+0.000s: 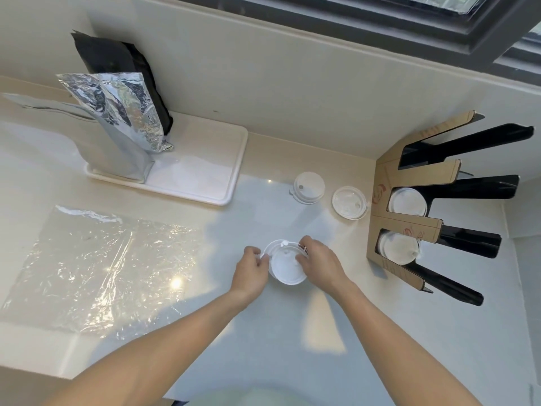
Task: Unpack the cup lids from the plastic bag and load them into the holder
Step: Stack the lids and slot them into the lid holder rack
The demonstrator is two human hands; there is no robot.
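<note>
1. Both hands grasp one lid (287, 266) on the bench (263, 332) — left hand (254, 269) pinching its left rim, right hand (317, 262) its right.
2. Holder (409, 222) lies to the right — nearer the right hand; its slots open toward the lid.
3. Two loose lids (348, 203) sit just beside the holder; the bag (96, 273) lies flat, left.

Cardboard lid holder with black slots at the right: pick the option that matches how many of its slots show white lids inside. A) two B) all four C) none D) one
A: in the cardboard lid holder, white lids show in two slots, one stack in the second slot from the near end and one in the slot nearer the person; the other slots look dark and empty.
</note>
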